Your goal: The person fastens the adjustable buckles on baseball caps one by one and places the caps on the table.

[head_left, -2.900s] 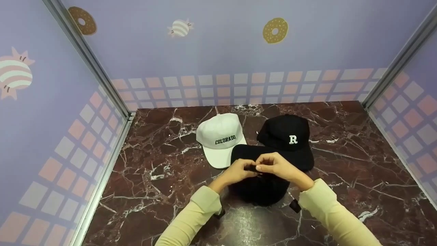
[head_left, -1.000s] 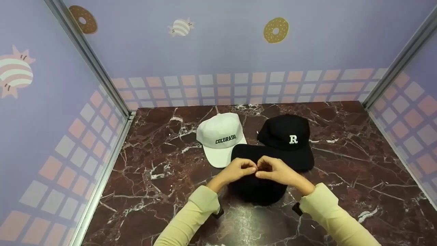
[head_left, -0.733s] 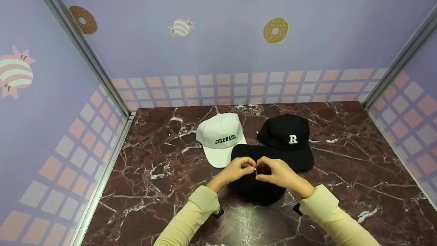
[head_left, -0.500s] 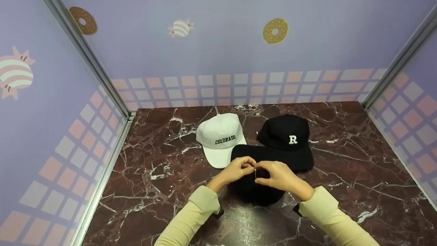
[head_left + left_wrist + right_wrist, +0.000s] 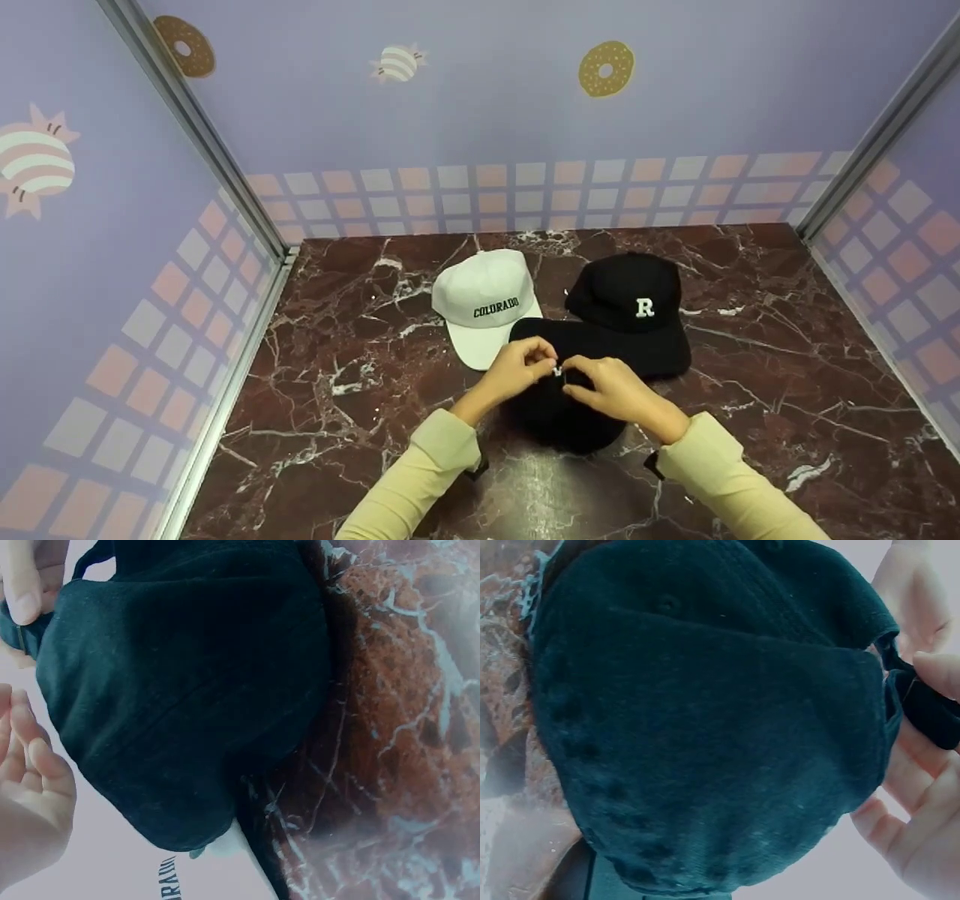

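Observation:
A black baseball cap lies crown toward me, its brim pointing away. My two hands meet over the cap's back strap. The thumb and index finger of my left hand pinch at the strap beside a small shiny buckle. From the other side my right hand holds the strap between thumb and fingers. The right wrist view shows the dark strap among the fingers, past the crown. In the left wrist view the strap end sits under a thumb; part of the left hand's grip is cut off there.
A white cap marked COLORADO sits behind on the left. Behind on the right is a black cap with a white R, its brim right up against the front cap. All rest on a reddish-brown marbled table enclosed by patterned panels.
The hands have shifted slightly at the strap. The left hand's fingertips have drawn a little to the left, and the shiny buckle now shows between the hands. The caps stay put.

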Motion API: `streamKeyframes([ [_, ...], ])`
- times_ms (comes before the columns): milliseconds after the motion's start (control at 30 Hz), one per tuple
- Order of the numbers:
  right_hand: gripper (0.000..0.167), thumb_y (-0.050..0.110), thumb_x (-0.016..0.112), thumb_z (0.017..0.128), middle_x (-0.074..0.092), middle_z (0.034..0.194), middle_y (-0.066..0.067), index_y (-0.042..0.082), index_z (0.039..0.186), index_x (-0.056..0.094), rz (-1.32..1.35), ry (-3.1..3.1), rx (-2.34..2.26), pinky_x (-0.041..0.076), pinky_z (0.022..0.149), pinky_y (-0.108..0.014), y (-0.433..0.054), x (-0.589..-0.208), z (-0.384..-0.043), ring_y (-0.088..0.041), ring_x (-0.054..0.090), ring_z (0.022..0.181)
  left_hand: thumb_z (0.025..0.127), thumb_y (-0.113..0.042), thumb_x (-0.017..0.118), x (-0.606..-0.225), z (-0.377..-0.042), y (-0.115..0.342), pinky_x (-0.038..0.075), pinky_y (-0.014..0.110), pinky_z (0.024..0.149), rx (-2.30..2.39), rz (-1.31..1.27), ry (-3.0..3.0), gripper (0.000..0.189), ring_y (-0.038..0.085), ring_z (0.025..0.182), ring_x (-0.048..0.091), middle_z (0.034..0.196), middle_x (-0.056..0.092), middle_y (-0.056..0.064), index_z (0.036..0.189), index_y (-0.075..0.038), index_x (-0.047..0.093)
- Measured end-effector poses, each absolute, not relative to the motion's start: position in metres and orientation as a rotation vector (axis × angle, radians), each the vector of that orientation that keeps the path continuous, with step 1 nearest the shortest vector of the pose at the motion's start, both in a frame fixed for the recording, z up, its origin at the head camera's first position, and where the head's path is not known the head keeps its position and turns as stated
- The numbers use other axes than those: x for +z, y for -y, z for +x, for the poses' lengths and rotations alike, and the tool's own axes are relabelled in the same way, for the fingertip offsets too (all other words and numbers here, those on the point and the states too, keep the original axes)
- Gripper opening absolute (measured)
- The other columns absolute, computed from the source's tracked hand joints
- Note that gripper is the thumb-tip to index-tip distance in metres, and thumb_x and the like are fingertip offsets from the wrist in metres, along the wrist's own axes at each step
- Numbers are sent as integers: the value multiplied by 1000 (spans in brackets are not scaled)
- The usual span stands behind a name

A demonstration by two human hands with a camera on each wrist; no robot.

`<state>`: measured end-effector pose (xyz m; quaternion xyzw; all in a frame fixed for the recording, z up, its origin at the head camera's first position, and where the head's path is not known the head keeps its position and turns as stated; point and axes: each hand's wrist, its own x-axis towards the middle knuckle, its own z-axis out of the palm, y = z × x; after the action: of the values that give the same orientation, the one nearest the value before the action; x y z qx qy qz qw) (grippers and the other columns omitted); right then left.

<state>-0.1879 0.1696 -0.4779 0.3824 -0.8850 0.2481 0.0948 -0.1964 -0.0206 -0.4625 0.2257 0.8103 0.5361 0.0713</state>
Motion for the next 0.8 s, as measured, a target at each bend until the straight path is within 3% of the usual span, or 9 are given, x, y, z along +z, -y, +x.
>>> streamKeyframes([
  [133,23,18,63,79,65,75,-2,7,99,57,1152,2607,786,45,56,-27,-170,-481,-189,-9,55,59,80,-6,59,-481,-205,19,44,15,50,1525,698,-2424,10,20,58,59,75,64,16,87,1,61],
  [400,23,16,62,80,65,86,-5,6,100,55,1158,2564,950,48,63,-29,-170,-487,-191,-14,61,72,76,-6,61,-484,-208,19,43,15,52,1417,747,-2488,11,2,55,53,73,65,11,87,-2,62],
  [800,23,11,62,80,64,90,-4,5,100,53,1160,2495,1120,48,68,-30,-168,-494,-191,-13,60,79,75,-3,63,-474,-205,17,46,16,58,1515,644,-2351,21,7,64,57,83,66,15,96,0,60],
])
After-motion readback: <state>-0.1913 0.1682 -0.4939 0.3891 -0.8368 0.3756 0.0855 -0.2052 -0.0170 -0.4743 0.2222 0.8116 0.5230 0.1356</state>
